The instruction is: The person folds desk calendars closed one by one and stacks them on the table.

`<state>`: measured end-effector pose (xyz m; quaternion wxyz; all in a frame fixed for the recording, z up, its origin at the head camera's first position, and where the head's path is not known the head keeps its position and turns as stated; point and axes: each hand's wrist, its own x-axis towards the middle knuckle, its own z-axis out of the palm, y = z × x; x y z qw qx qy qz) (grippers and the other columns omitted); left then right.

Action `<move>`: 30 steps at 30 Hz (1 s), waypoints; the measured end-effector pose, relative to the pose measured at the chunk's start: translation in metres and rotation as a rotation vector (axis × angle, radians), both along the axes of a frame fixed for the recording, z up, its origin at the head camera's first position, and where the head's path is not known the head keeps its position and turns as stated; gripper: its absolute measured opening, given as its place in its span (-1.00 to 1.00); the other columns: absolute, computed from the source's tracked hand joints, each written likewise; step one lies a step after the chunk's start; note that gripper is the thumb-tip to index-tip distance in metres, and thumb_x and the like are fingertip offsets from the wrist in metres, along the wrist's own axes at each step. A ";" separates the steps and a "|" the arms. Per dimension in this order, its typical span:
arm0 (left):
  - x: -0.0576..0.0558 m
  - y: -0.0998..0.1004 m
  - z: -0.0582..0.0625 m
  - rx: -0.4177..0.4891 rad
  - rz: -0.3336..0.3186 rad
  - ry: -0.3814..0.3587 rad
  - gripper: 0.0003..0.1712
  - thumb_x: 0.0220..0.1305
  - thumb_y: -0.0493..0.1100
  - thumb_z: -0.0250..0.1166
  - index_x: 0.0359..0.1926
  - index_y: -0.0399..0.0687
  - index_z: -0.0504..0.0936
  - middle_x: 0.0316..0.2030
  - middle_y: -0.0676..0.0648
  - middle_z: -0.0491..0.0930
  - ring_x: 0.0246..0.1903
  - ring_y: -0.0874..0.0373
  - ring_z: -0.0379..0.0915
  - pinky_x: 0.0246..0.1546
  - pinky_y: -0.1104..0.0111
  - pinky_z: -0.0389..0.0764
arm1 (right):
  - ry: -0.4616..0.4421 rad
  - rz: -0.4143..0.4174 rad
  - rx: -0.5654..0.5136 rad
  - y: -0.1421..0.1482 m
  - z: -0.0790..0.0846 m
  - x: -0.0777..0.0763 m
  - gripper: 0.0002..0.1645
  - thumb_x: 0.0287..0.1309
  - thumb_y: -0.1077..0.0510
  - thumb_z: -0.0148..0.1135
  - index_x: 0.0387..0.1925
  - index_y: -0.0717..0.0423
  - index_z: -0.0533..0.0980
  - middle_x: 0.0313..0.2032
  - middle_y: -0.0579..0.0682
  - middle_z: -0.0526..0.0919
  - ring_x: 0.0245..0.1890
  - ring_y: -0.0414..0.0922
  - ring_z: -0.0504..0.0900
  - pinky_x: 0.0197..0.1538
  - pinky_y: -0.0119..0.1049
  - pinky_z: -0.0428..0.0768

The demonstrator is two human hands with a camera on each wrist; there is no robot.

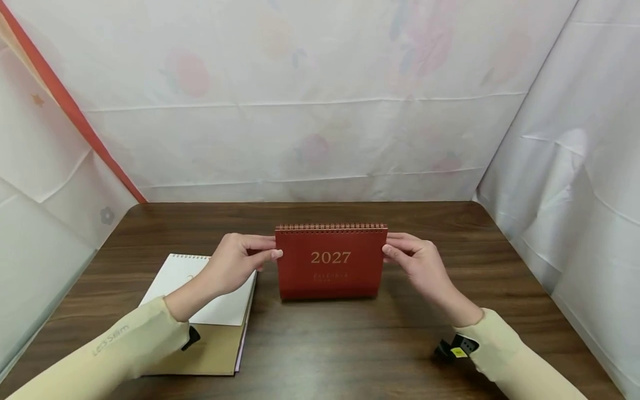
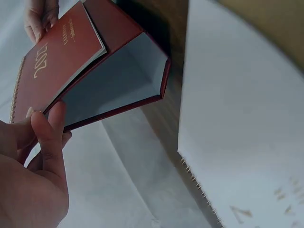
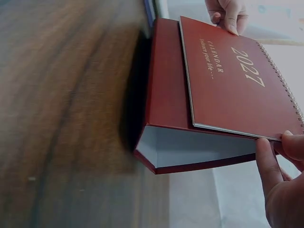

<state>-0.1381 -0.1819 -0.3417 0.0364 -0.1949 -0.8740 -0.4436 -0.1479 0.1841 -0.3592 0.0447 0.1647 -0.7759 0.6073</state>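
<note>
A red 2027 desk calendar (image 1: 330,278) with gold spiral binding stands upright as a tent in front of me. My left hand (image 1: 235,264) pinches its left side edge near the top, thumb on the front cover. On the opposite edge, my right hand (image 1: 422,261) pinches at about the same height. The wrist views show the calendar's hollow pale inside, with the stand (image 3: 161,95) spread below the cover pages (image 3: 228,80). Whether its base touches the table cannot be told for sure.
Under my left forearm lies a white spiral-bound calendar (image 1: 225,303) with a tan base (image 1: 215,350), flat on the dark wooden table (image 1: 320,344). A purple edge shows beneath it. White patterned curtains (image 1: 320,139) enclose the table at the back and sides.
</note>
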 end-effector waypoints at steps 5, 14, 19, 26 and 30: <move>0.005 0.003 -0.011 -0.039 0.008 0.042 -0.80 0.22 -0.20 0.45 -0.12 -0.09 0.81 -0.03 -0.21 0.69 -0.41 0.19 0.68 -0.46 0.39 0.62 | 0.002 -0.026 0.093 0.004 -0.008 0.005 -0.79 0.25 0.34 0.31 -0.12 0.41 0.68 0.07 0.25 0.61 -0.23 -0.20 0.73 -0.16 -0.12 0.68; 0.008 0.010 -0.017 -0.124 -0.055 0.125 -0.89 0.14 -0.21 0.51 -0.34 0.12 0.77 -0.20 0.03 0.75 -0.01 0.07 0.64 -0.36 0.36 0.63 | 0.153 -0.055 0.420 0.016 -0.010 0.010 -0.90 0.14 0.21 0.46 -0.27 0.10 0.75 0.10 0.12 0.62 -0.13 -0.08 0.71 -0.22 -0.39 0.64; 0.012 0.013 -0.021 -0.208 -0.059 0.066 -0.86 0.11 -0.16 0.53 -0.41 0.15 0.70 0.02 -0.13 0.68 -0.14 0.15 0.68 -0.40 0.40 0.57 | 0.200 0.016 0.540 0.022 -0.019 0.011 -0.91 0.03 0.23 0.53 -0.37 0.04 0.75 0.13 0.23 0.60 0.00 0.05 0.68 -0.26 -0.27 0.63; 0.013 0.014 -0.025 -0.242 -0.051 0.079 -0.83 0.07 -0.17 0.55 -0.47 0.13 0.68 0.04 -0.18 0.66 -0.03 0.07 0.65 -0.44 0.42 0.54 | 0.219 0.027 0.553 0.020 -0.026 0.011 -0.88 -0.04 0.25 0.56 -0.45 0.01 0.73 0.09 0.23 0.63 0.13 0.11 0.60 -0.28 -0.22 0.63; 0.014 0.014 -0.027 -0.252 -0.023 0.103 -0.81 0.05 -0.14 0.57 -0.49 0.14 0.67 0.05 -0.16 0.66 -0.14 0.11 0.68 -0.46 0.42 0.50 | 0.208 0.003 0.539 0.018 -0.027 0.010 -0.88 -0.06 0.22 0.58 -0.43 -0.03 0.76 0.00 0.11 0.70 0.15 0.04 0.60 -0.14 -0.20 0.66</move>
